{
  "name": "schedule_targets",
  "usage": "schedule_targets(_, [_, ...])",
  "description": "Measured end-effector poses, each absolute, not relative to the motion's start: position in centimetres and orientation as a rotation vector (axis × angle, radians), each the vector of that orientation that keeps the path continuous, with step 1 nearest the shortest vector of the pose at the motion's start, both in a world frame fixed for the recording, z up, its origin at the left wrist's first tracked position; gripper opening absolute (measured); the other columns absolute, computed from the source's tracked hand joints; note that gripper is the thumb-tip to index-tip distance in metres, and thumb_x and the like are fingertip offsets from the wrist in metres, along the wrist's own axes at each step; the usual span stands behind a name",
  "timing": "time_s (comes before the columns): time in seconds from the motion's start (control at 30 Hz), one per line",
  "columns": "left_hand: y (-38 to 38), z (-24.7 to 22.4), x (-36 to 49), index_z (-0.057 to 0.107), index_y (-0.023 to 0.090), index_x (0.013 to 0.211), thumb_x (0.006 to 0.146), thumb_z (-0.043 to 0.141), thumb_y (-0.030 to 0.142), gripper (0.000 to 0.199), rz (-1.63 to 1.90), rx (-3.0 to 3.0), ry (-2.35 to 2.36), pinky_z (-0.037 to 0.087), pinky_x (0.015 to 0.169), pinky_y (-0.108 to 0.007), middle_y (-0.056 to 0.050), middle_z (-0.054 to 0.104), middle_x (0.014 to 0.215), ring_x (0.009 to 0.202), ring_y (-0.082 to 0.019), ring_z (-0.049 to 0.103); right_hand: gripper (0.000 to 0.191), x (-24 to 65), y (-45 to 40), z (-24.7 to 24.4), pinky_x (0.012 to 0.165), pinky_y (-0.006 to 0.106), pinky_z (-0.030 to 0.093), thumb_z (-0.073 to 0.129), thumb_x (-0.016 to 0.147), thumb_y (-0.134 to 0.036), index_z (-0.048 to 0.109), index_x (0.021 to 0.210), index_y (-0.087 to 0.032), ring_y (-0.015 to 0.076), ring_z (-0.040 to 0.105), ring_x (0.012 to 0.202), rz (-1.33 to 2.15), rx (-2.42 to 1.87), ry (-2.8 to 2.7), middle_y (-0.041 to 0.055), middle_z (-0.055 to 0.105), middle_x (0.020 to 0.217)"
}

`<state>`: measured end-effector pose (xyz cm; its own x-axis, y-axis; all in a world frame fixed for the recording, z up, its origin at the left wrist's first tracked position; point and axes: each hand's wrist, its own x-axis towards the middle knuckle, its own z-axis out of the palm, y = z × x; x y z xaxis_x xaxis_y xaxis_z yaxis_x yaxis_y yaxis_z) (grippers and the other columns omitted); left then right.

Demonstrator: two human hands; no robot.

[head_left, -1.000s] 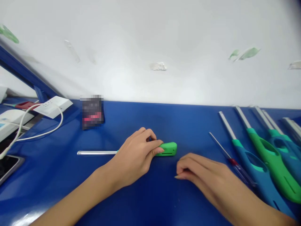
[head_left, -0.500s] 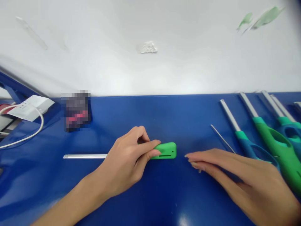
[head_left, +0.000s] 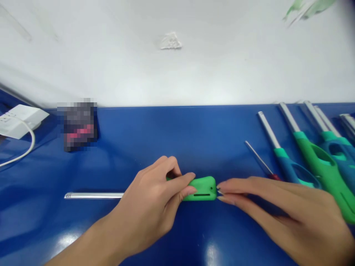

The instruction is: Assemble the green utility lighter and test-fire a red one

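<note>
A green long-nosed gas lighter lies across the blue table, its metal tube pointing left. My left hand is closed around its middle, with thumb and forefinger pressed on the green handle near the slotted end. The handle's middle is hidden under that hand. Just right of the handle's end, my right hand is closed in a pinch, its fingertips by the small hole there. Whatever lies between those fingertips is too small to name. Beyond the right hand lies a thin screwdriver with a red handle, partly covered.
Several more lighters stand in a row at the right, among them a blue one and a green one. A blurred dark box and a white power strip with a cable are at the left. A white wall rises behind.
My right hand's fingertips have come close to the end of the lighter. The camera view has shifted slightly, and the screwdriver's red handle now shows. My left hand keeps its grip.
</note>
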<state>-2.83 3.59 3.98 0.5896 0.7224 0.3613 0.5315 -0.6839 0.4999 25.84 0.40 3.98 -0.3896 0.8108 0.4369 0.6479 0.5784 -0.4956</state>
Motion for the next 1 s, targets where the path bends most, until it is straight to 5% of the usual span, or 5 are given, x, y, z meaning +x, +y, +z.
schedule_targets(0.23, [3.1,3.9,-2.3,0.084,0.013,0.116,0.128,0.051,0.016,0.035,0.812,2.519,1.006,0.050,0.060,-0.029,-0.004,0.064,0.095,0.074,-0.017,0.059,0.013,25.3,-0.2,4.3,0.090,0.024,0.078,0.062,0.127,-0.031,0.072,0.134,-0.036,0.0179,0.094,0.083,0.393,-1.180,-2.160,-0.0062,0.095,0.112])
schedule_targets(0.57, [2.1,3.4,-2.3,0.071,0.012,0.143,0.126,0.050,0.010,0.028,0.822,2.683,0.984,0.054,0.061,-0.030,-0.005,0.068,0.097,0.077,-0.019,0.057,0.020,25.6,-1.1,4.3,0.095,0.022,0.076,0.061,0.127,-0.040,0.070,0.144,-0.044,0.0163,0.094,0.086,0.497,-1.270,-2.159,-0.0097,0.094,0.114])
schedule_targets(0.8, [2.0,3.6,-2.0,0.071,0.009,0.137,0.129,0.040,0.011,0.032,0.771,2.795,0.955,0.052,0.057,-0.030,-0.003,0.068,0.089,0.072,-0.019,0.058,0.016,25.2,-1.0,4.7,0.081,0.021,0.077,0.065,0.123,-0.037,0.078,0.132,-0.040,0.0174,0.091,0.076,0.637,-1.249,-2.103,-0.0069,0.092,0.098])
schedule_targets(1.0, [2.0,3.7,-1.9,0.073,0.009,0.133,0.130,0.037,0.011,0.036,0.790,2.808,0.956,0.051,0.058,-0.031,-0.003,0.069,0.087,0.071,-0.019,0.059,0.013,25.0,-0.8,4.9,0.091,0.014,0.072,0.057,0.129,-0.037,0.067,0.137,-0.042,0.0112,0.090,0.076,0.553,-1.243,-2.126,-0.0114,0.088,0.097])
